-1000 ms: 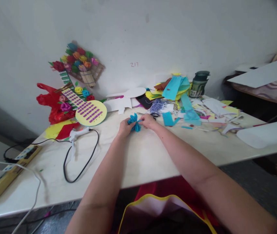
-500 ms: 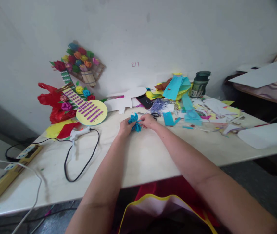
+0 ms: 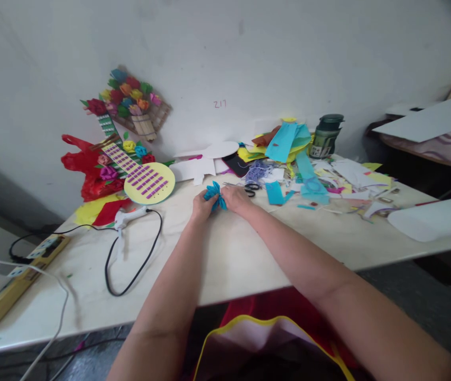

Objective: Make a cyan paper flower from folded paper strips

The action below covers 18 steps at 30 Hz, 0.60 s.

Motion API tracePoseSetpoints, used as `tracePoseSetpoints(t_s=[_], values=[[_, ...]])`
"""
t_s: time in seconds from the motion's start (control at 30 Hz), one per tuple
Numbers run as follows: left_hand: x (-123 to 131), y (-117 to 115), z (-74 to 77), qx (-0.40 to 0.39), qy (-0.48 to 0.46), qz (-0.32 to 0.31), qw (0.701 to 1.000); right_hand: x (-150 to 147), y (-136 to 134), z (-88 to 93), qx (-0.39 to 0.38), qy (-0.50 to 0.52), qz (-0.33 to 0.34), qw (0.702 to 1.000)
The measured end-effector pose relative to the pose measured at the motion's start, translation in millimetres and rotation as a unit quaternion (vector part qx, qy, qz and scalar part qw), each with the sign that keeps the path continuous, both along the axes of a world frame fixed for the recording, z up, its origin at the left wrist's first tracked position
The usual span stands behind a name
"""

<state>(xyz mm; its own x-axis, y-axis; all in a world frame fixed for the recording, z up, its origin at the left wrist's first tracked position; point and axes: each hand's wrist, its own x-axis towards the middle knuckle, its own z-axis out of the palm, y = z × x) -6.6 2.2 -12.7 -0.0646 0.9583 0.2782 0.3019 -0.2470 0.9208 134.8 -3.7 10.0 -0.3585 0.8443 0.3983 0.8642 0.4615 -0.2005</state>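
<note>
Between my hands is a blue crepe paper flower (image 3: 214, 191) with many narrow petals, held close above the white table (image 3: 233, 254). My left hand (image 3: 202, 206) is closed on its left side. On the other side, my right hand (image 3: 235, 199) pinches at the petals, its fingertips partly hidden by the hand itself. Black-handled scissors (image 3: 251, 189) lie just beyond my right hand, their blades pointing left. Blue paper pieces (image 3: 275, 193) rest to the right of the scissors.
A white glue gun (image 3: 130, 216) with a looping black cord lies at left, near a power strip (image 3: 22, 280). A yellow paper guitar (image 3: 149, 183) and paper flowers stand against the wall. Paper scraps (image 3: 352, 177) and a green bottle (image 3: 327, 136) occupy the right side.
Both hands have shifted slightly left with the blue flower. My right hand has turned and closed further around the petals, uncovering more of the scissors' handles.
</note>
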Motion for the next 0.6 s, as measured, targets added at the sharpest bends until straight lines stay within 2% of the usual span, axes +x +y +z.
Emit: tracePoseSetpoints(t_s=[0.1,0.17,0.33,0.47,0.53,0.6], values=[[-0.6,-0.6,0.3,0.013,0.039,0.014,0.999,3.5,6.2,-5.1,-0.057,0.09,-0.008,0.994],[-0.1,-1.7,1.2,0.019,0.065,0.015,0.998,7.4,10.2,-8.1,-0.11,0.167,0.005,0.98],[2.4,-3.2,2.8,0.042,0.083,0.015,0.996,6.8,9.0,-8.9,-0.24,0.342,0.001,0.909],[2.0,-0.5,0.4,0.062,0.086,0.024,0.994,-0.3,5.1,-8.1,-0.296,0.438,-0.005,0.849],[1.3,0.7,-0.9,0.065,0.085,0.02,0.994,-2.5,4.6,-8.2,-0.299,0.451,-0.011,0.841],[1.1,0.5,-0.9,0.064,0.083,0.02,0.994,-3.4,4.4,-7.8,-0.288,0.424,-0.025,0.858]])
